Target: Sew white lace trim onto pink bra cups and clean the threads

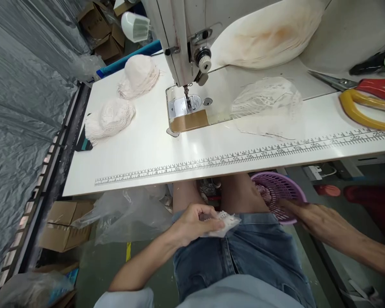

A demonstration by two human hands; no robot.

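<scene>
White lace [226,225] sits pinched in the left hand [200,220] above the lap [205,256], seemingly for close handling. Right hand [303,210] dips into a purple basket [280,184], apparently placed for easy reach, its grip hidden from view

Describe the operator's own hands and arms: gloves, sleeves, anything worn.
Left hand and right hand: no gloves seen. No watch or bracelet visible on either wrist. Left arm: pale blue-grey sleeve ending near the elbow, bare below. Right arm: bare where visible, sleeve out of frame. Right fingers too dark to check for rings.
</scene>
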